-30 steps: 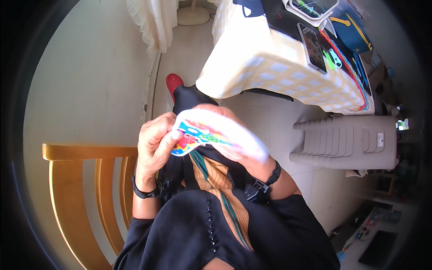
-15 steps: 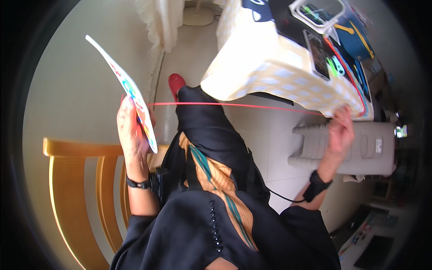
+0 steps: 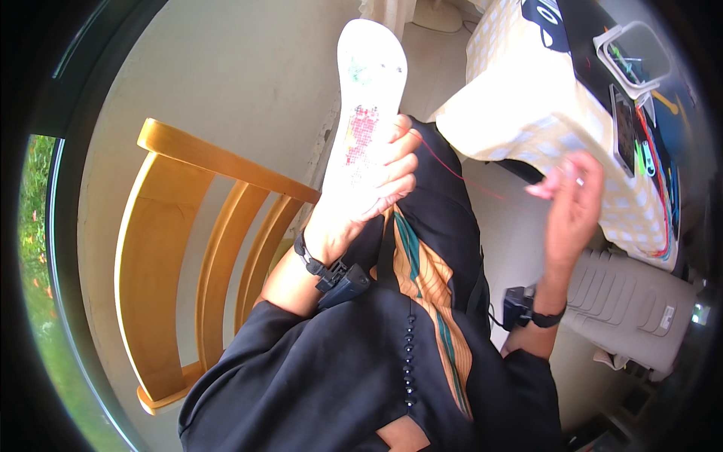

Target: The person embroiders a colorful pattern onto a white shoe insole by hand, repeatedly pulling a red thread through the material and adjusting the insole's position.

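Grasps a white insole [image 3: 370, 75] in the left hand [image 3: 380, 188], at twelve o'clock, just above the middle of the view. Has the left fingers curled in over the insole's three-o'clock edge, with the thumb hidden. Points the insole's far end toward twelve o'clock, with a gridded patch of red stitching [image 3: 361, 132] on the visible face, close to the fingers, and a faint green mark [image 3: 358, 73] nearer the tip. Trails a thin red thread [image 3: 452, 169] from beside the left fingertips toward four o'clock, fading from sight short of the right hand [image 3: 572, 188]. Holds the right hand at three o'clock, well apart from the insole, with fingers bent and bunched near the thumb; cannot tell, for the blur, whether grasping anything or released. Wears a black strap with a box [image 3: 345, 286] on the left wrist. Has a table [image 3: 489, 113] with a checked cloth at two o'clock, bearing a phone [image 3: 623, 132], a white-rimmed tray [image 3: 614, 68] and coloured strands [image 3: 664, 203]. Has a wooden chair [image 3: 162, 279] between eight and nine o'clock, and a grey plastic seat [image 3: 625, 294] between three and four.
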Tool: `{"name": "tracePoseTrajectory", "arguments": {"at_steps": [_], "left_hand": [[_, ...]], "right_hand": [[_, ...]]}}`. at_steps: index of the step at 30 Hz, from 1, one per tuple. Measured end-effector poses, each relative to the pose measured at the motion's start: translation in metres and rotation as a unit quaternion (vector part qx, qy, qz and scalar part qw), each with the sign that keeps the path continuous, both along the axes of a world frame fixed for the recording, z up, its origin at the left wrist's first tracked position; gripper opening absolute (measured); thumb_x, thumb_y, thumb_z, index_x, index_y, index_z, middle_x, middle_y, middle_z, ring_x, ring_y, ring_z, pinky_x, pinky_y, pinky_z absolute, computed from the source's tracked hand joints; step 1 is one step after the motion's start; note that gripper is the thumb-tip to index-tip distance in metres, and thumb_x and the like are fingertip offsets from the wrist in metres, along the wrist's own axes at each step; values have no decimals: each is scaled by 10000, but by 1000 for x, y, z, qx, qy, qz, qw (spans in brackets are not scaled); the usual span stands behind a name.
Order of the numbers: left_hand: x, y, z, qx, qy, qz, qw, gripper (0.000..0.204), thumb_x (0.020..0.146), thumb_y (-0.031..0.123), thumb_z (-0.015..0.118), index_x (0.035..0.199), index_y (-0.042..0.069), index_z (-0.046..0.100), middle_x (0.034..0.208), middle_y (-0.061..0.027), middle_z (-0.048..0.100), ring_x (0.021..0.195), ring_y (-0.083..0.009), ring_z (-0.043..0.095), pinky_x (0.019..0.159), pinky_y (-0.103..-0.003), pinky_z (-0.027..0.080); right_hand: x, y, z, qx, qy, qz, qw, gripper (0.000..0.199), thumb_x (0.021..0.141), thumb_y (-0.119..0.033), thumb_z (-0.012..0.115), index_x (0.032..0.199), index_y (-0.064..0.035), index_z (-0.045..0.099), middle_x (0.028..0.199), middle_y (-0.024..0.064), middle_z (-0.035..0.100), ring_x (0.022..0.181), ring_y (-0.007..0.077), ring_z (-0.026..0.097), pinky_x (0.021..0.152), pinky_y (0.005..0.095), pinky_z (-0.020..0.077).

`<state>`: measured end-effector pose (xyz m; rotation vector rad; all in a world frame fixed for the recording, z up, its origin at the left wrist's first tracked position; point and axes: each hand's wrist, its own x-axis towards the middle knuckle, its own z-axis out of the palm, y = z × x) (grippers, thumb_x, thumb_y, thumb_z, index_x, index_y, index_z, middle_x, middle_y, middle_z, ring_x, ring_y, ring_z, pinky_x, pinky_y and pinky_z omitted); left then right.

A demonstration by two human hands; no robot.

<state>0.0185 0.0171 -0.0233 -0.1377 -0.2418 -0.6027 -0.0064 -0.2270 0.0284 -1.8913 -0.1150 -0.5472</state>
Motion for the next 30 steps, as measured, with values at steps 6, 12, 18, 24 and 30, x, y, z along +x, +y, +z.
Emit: {"name": "tracePoseTrajectory", "arguments": {"at_steps": [6,12,18,24,30], "left_hand": [[-17,-16,7,65,12,-10,998,312,932,334,401,878,29,436,678,-55,431,476,-131,411,387,-250,354],[-23,-19,5,47,21,-15,999,327,940,333,377,892,21,463,693,-64,463,465,-129,426,394,-243,354],[-21,-20,-1,22,38,-33,998,339,944,332,363,898,17,479,700,-67,480,446,-125,431,400,-240,354],[-26,-19,32,284,142,19,948,308,949,304,375,839,30,463,669,-53,454,415,-111,418,397,-237,348],[-19,-17,23,222,49,72,971,344,938,360,452,755,69,472,580,-9,407,403,-80,341,379,-215,275]], "right_hand": [[1,91,26,-113,-108,179,971,172,814,75,550,971,40,611,813,96,640,612,101,585,541,218,461],[1,97,23,-156,-100,197,963,193,782,117,537,956,66,602,802,136,638,677,156,650,589,228,493],[0,95,23,-136,-78,200,967,185,789,126,521,949,75,598,790,129,635,690,146,652,594,228,501],[-1,97,21,-67,-36,208,975,164,814,114,510,946,77,599,798,117,634,674,141,648,577,233,503],[-3,95,25,-32,-16,234,972,140,859,48,513,966,57,602,797,78,618,592,74,558,501,195,467]]}}
